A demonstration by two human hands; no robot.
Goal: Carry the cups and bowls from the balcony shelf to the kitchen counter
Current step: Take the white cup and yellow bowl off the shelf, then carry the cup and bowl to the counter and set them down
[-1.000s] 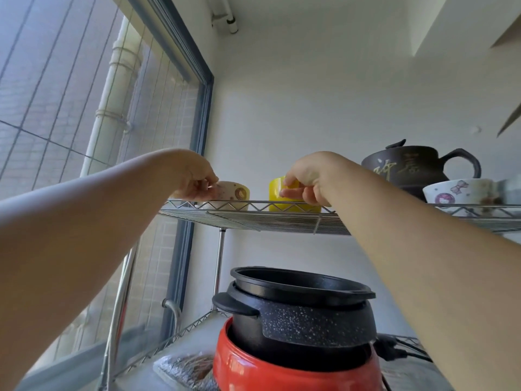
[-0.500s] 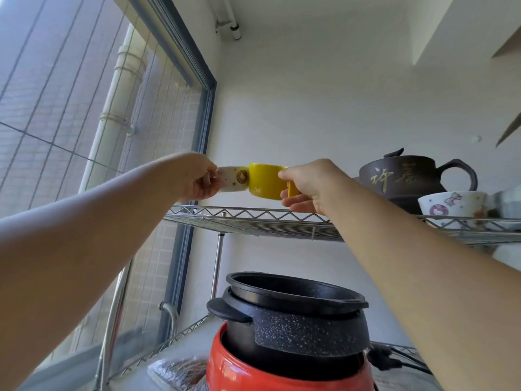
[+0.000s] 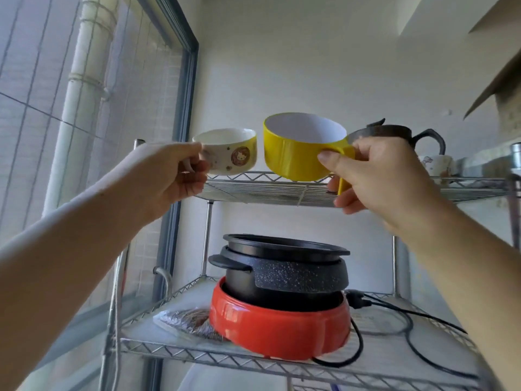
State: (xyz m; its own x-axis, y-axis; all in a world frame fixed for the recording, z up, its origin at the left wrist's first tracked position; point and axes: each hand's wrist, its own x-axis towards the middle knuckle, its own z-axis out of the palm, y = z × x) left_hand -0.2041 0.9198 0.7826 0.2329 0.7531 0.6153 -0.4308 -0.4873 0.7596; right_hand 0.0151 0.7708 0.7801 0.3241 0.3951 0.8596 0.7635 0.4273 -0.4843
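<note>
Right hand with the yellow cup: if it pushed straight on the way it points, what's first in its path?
Likely the dark teapot on the top wire shelf, just behind the right hand and its yellow cup; depth is unclear.

Chrome wire rack (image 3: 282, 190), two tiers visible. Upper tier: dark brown teapot (image 3: 394, 131) just behind the right hand's fingers (image 3: 335, 162), small white patterned cup (image 3: 437, 165) past the knuckles, further right. Wire deck under both hands' fingertips is bare. Lower tier (image 3: 225, 354), well below the fingers: red cooker base (image 3: 279, 325) with black speckled pot (image 3: 284, 275) nested in it, clear packet (image 3: 186, 323) left of the base, black power cord (image 3: 408, 320) trailing right.
</note>
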